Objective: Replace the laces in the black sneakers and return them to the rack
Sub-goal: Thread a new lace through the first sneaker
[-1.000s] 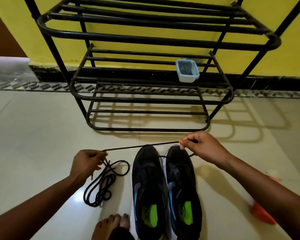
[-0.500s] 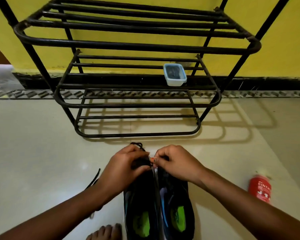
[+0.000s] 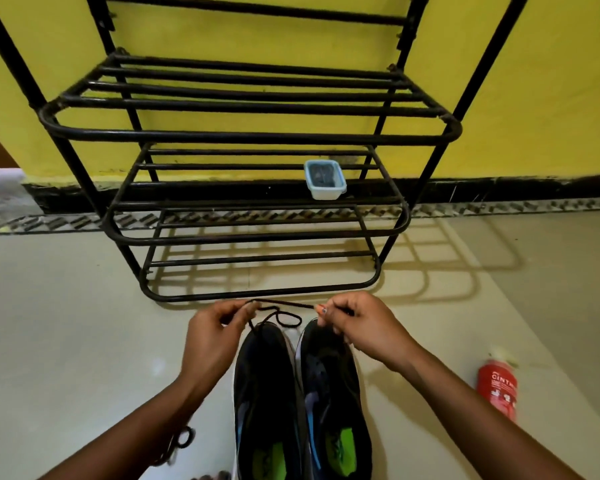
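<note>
Head view: we record a pair of black sneakers standing side by side on the pale floor, toes pointing toward the rack. The left sneaker and the right sneaker touch along their inner sides, and both show green insoles at the heel end. No lace is seen threaded through either upper. The left hand is curled, thumb and forefinger pinching a dark lace just above the left sneaker's toe. The right hand is likewise curled and pinches the lace near its tip, above the right sneaker's toe. A short run of the lace spans between the hands, and a slack loop hangs below it over the gap between the two toes. A second dark lace lies on the floor, partly hidden under the left forearm. The rack is black metal tube and stands against a yellow wall. Its middle shelf carries a small lidded container with dark contents we cannot identify. A red bottle lies on the floor to the right of the sneakers, well apart from them.
</note>
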Demonstrator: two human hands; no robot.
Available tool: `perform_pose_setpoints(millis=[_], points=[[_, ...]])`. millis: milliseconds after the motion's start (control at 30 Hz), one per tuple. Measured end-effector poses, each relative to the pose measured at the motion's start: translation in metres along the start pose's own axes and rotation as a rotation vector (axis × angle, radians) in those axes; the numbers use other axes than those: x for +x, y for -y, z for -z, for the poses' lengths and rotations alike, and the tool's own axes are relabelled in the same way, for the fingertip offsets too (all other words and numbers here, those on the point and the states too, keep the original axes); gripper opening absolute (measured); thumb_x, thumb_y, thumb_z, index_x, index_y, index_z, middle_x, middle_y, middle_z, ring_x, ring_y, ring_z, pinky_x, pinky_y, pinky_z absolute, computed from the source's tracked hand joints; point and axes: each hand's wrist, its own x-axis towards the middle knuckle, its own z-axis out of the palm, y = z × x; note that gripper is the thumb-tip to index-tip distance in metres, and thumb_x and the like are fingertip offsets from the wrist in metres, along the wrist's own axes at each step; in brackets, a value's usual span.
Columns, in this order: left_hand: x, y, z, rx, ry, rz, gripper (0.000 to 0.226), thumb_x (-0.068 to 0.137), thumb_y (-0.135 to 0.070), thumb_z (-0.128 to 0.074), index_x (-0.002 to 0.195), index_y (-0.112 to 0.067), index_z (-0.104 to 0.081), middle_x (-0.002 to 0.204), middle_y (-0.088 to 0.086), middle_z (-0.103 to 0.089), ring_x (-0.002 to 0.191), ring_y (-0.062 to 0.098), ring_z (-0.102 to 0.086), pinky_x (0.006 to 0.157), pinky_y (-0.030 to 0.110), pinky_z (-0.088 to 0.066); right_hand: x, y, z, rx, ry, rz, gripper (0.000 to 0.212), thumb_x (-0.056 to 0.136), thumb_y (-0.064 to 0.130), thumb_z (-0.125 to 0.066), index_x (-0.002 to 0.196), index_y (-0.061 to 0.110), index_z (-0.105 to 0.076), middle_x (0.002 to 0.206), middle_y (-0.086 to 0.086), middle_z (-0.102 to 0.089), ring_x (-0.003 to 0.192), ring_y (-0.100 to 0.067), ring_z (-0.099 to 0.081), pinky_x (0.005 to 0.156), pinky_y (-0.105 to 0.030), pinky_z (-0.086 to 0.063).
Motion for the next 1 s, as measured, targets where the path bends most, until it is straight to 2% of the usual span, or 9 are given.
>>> perform_pose_setpoints(millis=[67, 200, 367, 533, 700, 767, 867, 933, 1000], points=[[-0.001, 0.002, 0.004, -0.056, -0.071, 0.081, 0.011, 0.085, -0.022, -0.064, 0.086, -0.017, -0.073, 0.07, -0.009, -0.068, 0.057, -0.003, -0.055, 0.055, 0.017, -0.041, -0.005, -0.005, 0.007, 0.046, -0.058, -0.033, 0.027, 0.094, 0.025, -0.053, 0.07, 0.023, -0.065, 0.053, 0.013, -0.055, 0.043, 0.005, -0.045, 0.043, -0.007, -0.03], [-0.01, 0.005, 0.007, -0.132, -0.156, 0.175, 0.013, 0.088, -0.022, -0.062, 0.08, -0.015, -0.07, 0.067, -0.002, -0.063, 0.059, 0.012, -0.051, 0.047, 0.023, -0.036, -0.019, -0.016, 0.015, 0.093, -0.129, -0.106, 0.026, 0.093, 0.024, -0.055, 0.07, 0.022, -0.066, 0.057, 0.009, -0.053, 0.04, 0.003, -0.043, 0.039, -0.008, -0.029], [-0.02, 0.014, 0.008, -0.19, -0.207, 0.253, 0.013, 0.088, -0.02, -0.063, 0.085, -0.011, -0.071, 0.077, 0.004, -0.067, 0.062, 0.016, -0.052, 0.053, 0.026, -0.04, -0.034, -0.024, 0.015, 0.165, -0.211, -0.148, 0.022, 0.091, 0.02, -0.059, 0.071, 0.019, -0.069, 0.057, 0.007, -0.054, 0.041, 0.001, -0.042, 0.04, -0.01, -0.029], [-0.026, 0.013, 0.008, -0.197, -0.249, 0.288, 0.017, 0.088, -0.02, -0.062, 0.088, -0.006, -0.071, 0.081, 0.009, -0.066, 0.059, 0.013, -0.049, 0.056, 0.027, -0.039, -0.047, -0.029, 0.001, 0.269, -0.378, -0.149, 0.014, 0.076, 0.02, -0.075, 0.064, 0.017, -0.071, 0.049, 0.011, -0.059, 0.042, -0.001, -0.045, 0.041, -0.01, -0.031], [-0.028, 0.019, 0.01, -0.138, -0.253, 0.274, 0.022, 0.088, -0.031, -0.061, 0.09, -0.012, -0.071, 0.096, 0.009, -0.068, 0.088, 0.024, -0.06, 0.081, 0.036, -0.048, -0.049, -0.029, -0.007, 0.368, -0.503, -0.169, 0.012, 0.072, 0.019, -0.078, 0.063, 0.016, -0.071, 0.045, 0.012, -0.058, 0.041, 0.0, -0.047, 0.047, -0.014, -0.035], [-0.027, 0.021, 0.009, 0.084, -0.226, 0.238, 0.03, 0.084, -0.045, -0.062, 0.09, -0.018, -0.071, 0.111, 0.003, -0.064, 0.103, 0.026, -0.056, 0.092, 0.049, -0.045, -0.046, -0.031, -0.009, 0.373, -0.503, -0.162, 0.014, 0.079, 0.016, -0.072, 0.067, 0.022, -0.07, 0.046, 0.012, -0.058, 0.049, -0.003, -0.049, 0.053, -0.017, -0.038], [-0.03, 0.014, 0.006, 0.312, -0.165, 0.014, 0.015, 0.088, -0.029, -0.061, 0.092, -0.019, -0.072, 0.113, -0.006, -0.057, 0.11, 0.015, -0.05, 0.107, 0.044, -0.025, -0.04, -0.036, -0.014, 0.251, -0.496, -0.118, 0.014, 0.084, 0.012, -0.067, 0.075, 0.023, -0.071, 0.068, 0.013, -0.064, 0.065, -0.003, -0.058, 0.065, -0.02, -0.046], [-0.033, 0.002, 0.0, 0.326, 0.0, -0.183, 0.014, 0.09, -0.021, -0.059, 0.095, -0.019, -0.071, 0.098, -0.01, -0.062, 0.095, 0.009, -0.056, 0.097, 0.033, -0.038, -0.038, -0.036, -0.02, 0.16, -0.494, -0.083, 0.01, 0.081, 0.011, -0.07, 0.082, 0.02, -0.073, 0.079, 0.01, -0.067, 0.071, 0.001, -0.06, 0.067, -0.008, -0.044], [-0.037, -0.008, -0.008, 0.359, 0.247, -0.306, 0.021, 0.093, -0.027, -0.052, 0.098, -0.019, -0.07, 0.091, -0.007, -0.068, 0.084, 0.009, -0.06, 0.079, 0.027, -0.047, -0.038, -0.032, -0.029, 0.149, -0.412, -0.038, 0.017, 0.078, 0.01, -0.073, 0.089, 0.022, -0.073, 0.072, 0.012, -0.063, 0.065, 0.004, -0.059, 0.063, -0.004, -0.042]])
